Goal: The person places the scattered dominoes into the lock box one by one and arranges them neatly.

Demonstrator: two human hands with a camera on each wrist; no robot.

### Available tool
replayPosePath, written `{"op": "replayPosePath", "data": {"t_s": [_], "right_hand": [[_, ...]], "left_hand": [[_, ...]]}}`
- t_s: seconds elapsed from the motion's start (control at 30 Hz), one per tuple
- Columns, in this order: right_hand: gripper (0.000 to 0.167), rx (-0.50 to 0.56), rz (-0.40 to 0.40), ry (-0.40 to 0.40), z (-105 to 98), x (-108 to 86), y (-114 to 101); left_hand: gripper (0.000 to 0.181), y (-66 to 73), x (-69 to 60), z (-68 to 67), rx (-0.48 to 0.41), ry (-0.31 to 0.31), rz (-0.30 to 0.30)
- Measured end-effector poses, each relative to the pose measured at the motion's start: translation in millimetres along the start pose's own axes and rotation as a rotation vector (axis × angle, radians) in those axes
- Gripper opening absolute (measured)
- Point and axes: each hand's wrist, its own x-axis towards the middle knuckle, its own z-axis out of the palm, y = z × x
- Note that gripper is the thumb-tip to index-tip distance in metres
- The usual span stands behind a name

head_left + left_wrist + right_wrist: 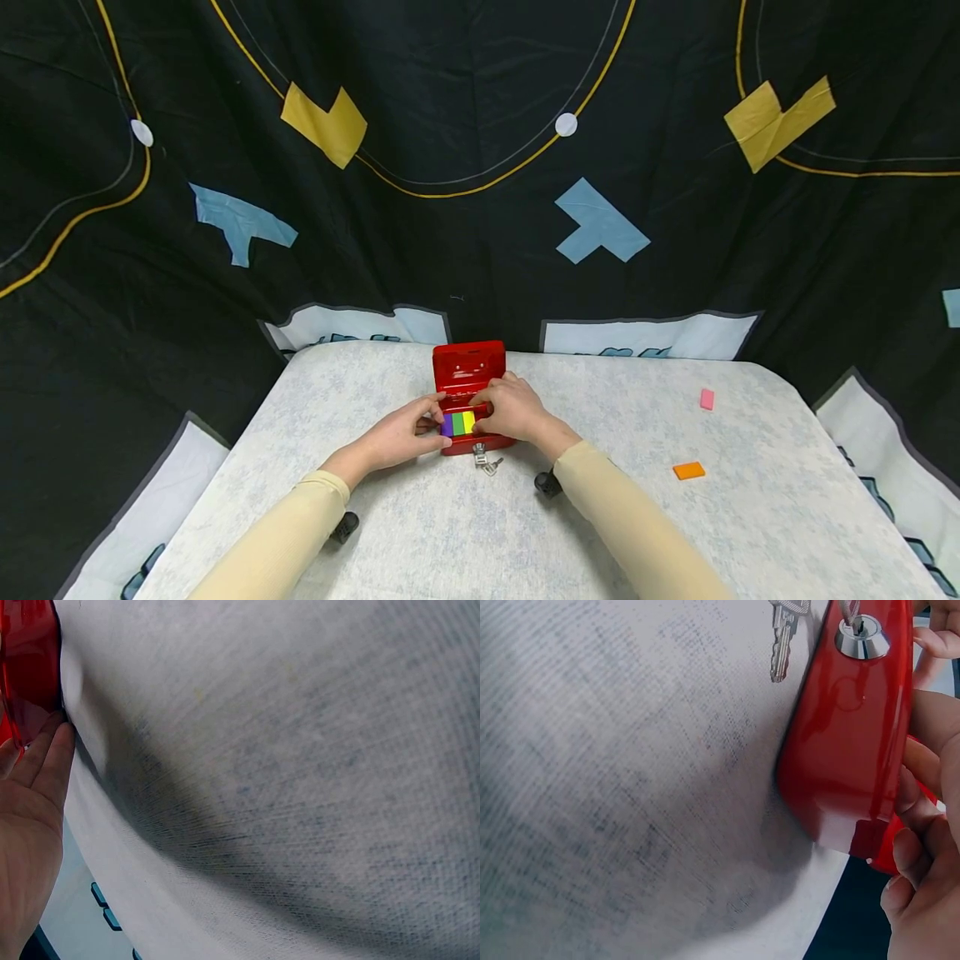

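Note:
A red metal box (pixel 459 447) stands with its lid (pixel 469 363) raised. Inside, purple (pixel 447 425), green (pixel 458 423) and yellow (pixel 468 422) blocks lie side by side. My left hand (pixel 401 433) touches the box's left side, fingers fairly straight in the left wrist view (pixel 34 817). From the right, my right hand (pixel 517 410) reaches over the rim, thumb and forefinger at the yellow block's edges; its other fingers bend beside the box (pixel 855 735) in the right wrist view (pixel 930 832). The block contact is hidden there.
Keys (pixel 489 467) hang from the lock (pixel 479 451) at the box's front. Toward the table's right lie a pink block (pixel 707 399) and an orange block (pixel 688 471). A black curtain (pixel 465 250) with tape and cords rises behind the pale table (pixel 600 417).

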Motion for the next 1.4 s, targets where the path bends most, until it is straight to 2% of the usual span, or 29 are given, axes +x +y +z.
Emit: {"op": "replayPosePath", "data": {"t_s": [0.53,0.73,1.4], "right_hand": [[0.039,-0.001,-0.035,0.125,-16,-19.3,6],[0.041,0.012,-0.009,0.135,-23,-30.0,11],[0.037,0.125,0.015,0.206,-46,-64.3,53]], "left_hand": [[0.037,-0.2,0.5,-0.3,-0.007,0.003,-0.010],[0.038,-1.3,0.9,0.8,-0.017,0.005,-0.001],[0.038,-2.0,0.3,-0.4,-0.013,-0.001,-0.005]]}}
